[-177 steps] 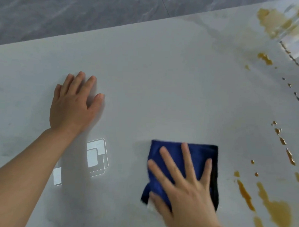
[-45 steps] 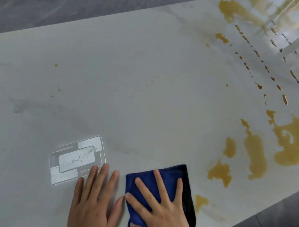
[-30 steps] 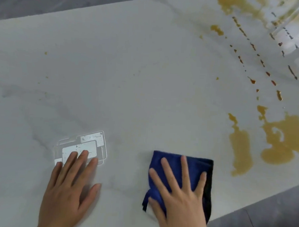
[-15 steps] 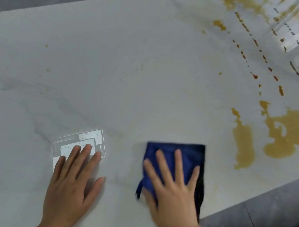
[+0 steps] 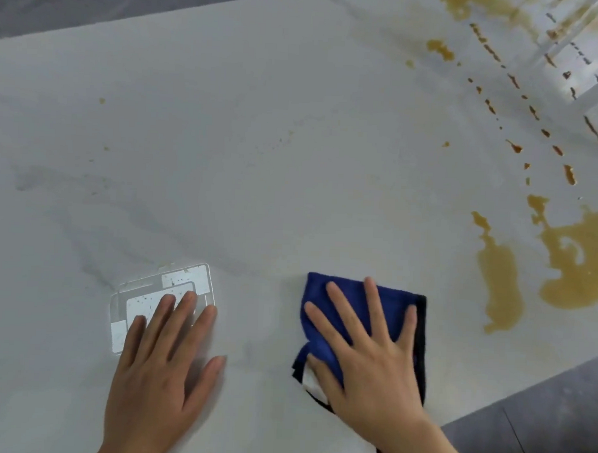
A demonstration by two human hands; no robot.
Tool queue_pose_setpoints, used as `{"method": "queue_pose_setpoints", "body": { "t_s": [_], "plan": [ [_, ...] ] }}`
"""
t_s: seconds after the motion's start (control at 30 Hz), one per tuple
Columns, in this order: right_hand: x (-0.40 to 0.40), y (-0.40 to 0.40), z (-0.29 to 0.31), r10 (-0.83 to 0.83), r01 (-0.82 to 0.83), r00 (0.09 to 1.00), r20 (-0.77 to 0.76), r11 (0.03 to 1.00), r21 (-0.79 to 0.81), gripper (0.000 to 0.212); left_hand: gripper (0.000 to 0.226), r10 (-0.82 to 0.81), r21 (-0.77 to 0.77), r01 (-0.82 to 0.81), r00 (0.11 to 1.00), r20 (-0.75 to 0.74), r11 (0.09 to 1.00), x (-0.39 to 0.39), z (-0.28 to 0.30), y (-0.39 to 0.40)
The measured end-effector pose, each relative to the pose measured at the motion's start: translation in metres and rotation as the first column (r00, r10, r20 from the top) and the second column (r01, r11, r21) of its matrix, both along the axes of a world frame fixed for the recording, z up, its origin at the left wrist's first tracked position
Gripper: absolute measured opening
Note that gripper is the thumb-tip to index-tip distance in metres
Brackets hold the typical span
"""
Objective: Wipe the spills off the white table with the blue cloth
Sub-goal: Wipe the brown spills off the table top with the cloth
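Note:
A folded blue cloth (image 5: 387,302) with a dark edge lies flat on the white table (image 5: 259,156) near its front edge. My right hand (image 5: 367,363) presses on the cloth with its fingers spread. My left hand (image 5: 163,364) rests flat on the table to the left, holding nothing. To the right of the cloth are amber spills: a long streak (image 5: 499,279) and a wide puddle (image 5: 577,259). A trail of small drops (image 5: 515,146) runs toward the far right, where more smears (image 5: 439,49) lie.
A bright rectangular reflection (image 5: 164,295) shows on the table under my left fingertips. Tiny amber specks (image 5: 102,100) dot the far left. The table's front edge (image 5: 488,409) runs diagonally at the lower right, with dark floor (image 5: 538,439) beyond it.
My right hand has slid the cloth back and forth near the front edge, wiping away the small puddles beside it. The left hand stays flat by the reflection.

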State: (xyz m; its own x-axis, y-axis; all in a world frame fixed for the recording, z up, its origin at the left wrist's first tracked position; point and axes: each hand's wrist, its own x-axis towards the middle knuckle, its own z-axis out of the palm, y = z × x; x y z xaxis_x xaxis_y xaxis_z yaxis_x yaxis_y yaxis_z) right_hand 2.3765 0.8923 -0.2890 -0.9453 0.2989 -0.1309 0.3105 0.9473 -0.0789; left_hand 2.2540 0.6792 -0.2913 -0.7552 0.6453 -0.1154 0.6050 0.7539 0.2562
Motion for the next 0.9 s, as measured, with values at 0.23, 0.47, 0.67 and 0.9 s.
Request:
{"method": "queue_pose_setpoints", "body": {
  "t_s": [0.23,0.47,0.67,0.9],
  "plan": [
    [0.052,-0.031,-0.014,0.173,-0.173,0.984,-0.040,0.985,-0.012,0.049,0.065,0.006,0.021,-0.006,0.999,-0.032,1.000,0.000,-0.001,0.003],
    [0.001,0.061,-0.001,-0.049,0.049,0.999,0.000,0.999,0.005,0.056,0.069,0.020,-0.003,-0.020,0.999,-0.042,1.000,0.003,0.002,0.007],
    [0.053,0.095,0.002,-0.225,0.232,0.968,0.112,0.971,-0.052,0.059,0.063,0.024,0.041,-0.023,0.999,-0.028,0.999,0.003,0.006,0.011],
    [0.027,0.058,-0.002,0.140,-0.139,0.990,0.008,0.987,-0.082,0.057,0.069,0.028,0.009,-0.028,0.999,-0.046,1.000,0.002,0.005,0.011]
  ]
}}
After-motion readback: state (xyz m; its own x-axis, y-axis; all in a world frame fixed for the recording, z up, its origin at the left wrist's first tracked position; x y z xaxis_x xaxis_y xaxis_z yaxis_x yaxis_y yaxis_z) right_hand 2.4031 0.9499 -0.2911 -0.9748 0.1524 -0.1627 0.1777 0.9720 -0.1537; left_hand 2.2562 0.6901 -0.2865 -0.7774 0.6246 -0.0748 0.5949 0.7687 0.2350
